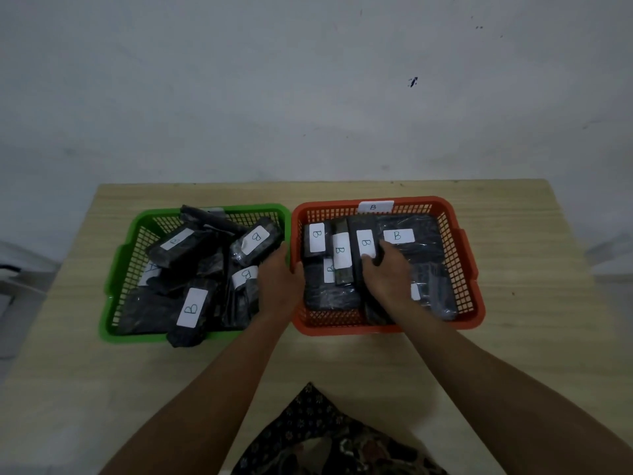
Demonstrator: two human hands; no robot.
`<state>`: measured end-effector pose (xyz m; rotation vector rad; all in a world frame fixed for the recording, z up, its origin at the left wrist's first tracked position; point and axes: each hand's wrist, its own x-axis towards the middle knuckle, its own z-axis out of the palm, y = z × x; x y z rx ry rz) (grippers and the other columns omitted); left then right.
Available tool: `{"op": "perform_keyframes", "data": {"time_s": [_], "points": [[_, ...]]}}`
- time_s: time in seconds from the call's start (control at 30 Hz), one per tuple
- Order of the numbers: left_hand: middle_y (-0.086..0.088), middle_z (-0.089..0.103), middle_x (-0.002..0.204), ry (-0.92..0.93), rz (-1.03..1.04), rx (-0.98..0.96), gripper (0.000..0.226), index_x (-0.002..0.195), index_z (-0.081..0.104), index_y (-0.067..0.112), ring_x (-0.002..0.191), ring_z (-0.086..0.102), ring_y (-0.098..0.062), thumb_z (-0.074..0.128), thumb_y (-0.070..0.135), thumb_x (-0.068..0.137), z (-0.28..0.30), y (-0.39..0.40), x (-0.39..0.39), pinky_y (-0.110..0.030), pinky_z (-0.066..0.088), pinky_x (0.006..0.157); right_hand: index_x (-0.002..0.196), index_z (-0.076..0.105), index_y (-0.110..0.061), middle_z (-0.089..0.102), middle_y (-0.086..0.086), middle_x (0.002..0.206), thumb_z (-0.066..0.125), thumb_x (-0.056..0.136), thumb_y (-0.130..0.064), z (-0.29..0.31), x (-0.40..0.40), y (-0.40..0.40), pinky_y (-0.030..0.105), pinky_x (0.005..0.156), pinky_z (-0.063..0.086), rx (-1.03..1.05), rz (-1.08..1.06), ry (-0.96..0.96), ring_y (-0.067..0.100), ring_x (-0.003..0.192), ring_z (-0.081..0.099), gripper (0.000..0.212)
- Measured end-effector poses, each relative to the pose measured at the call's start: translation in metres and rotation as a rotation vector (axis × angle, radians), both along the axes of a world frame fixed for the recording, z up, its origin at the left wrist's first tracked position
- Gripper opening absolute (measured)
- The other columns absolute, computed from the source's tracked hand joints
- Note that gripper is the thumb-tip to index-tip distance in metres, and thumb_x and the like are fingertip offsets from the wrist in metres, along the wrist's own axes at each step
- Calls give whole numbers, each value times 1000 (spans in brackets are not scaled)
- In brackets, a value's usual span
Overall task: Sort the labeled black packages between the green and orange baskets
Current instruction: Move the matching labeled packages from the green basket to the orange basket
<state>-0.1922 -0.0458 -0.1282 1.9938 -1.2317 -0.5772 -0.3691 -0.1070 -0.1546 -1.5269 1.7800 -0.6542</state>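
My right hand point(385, 272) grips a B-labeled package point(365, 248) inside the orange basket point(469, 269); my left hand point(279, 282) closes on another package point(257, 241) in the green basket point(116, 269).

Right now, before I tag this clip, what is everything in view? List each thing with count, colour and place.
table: one, light wood, against the wall.
green basket: one, on the table's left half.
orange basket: one, on the right half, with a white B tag on its far rim.
black packages: a jumbled pile in the green basket, most readable labels B, one looks like A; neater rows in the orange basket, readable labels all B. Exact counts unclear.
wall: one, pale grey.
patterned clothing: dark, bottom centre.
left hand: on a package at the green basket's right edge.
right hand: on packages in the orange basket.
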Motion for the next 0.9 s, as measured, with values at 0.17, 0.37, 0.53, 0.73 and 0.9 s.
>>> {"op": "perform_keyframes", "data": {"time_s": [0.17,0.37,0.53,0.73,0.9], "points": [[4,69,87,-14,-30,-6,13,100,68,14,81,61,-3,66,16,87,15,-4,28,-17,46,76,131,56,-14,55,6,133,59,94,-30,21,23,8,39,101,43,-201,80,122,23,124,49,41],[-11,70,115,-141,-63,58,34,119,67,7,104,64,-27,68,20,88,27,-6,99,-30,47,88,121,65,-10,63,9,123,61,93,-22,44,95,1,37,98,45,-351,517,106,26,116,54,30],[-14,66,124,-215,-151,159,40,127,62,7,113,61,-31,66,21,90,26,-9,142,-42,48,100,132,58,-13,57,9,137,56,96,-22,52,155,-24,42,102,43,-259,861,297,28,127,48,37],[-11,63,129,-159,-258,214,43,132,58,11,115,60,-28,63,25,92,17,-14,162,-44,48,101,144,45,-25,55,7,133,59,92,-23,54,190,-55,44,100,42,-81,1120,566,29,128,46,53],[-7,67,123,-68,-227,187,37,128,60,16,109,63,-24,61,25,92,8,-18,170,-27,45,89,137,51,-32,48,5,127,64,87,-33,53,198,-61,44,102,34,-74,1197,666,25,122,44,52]]}}
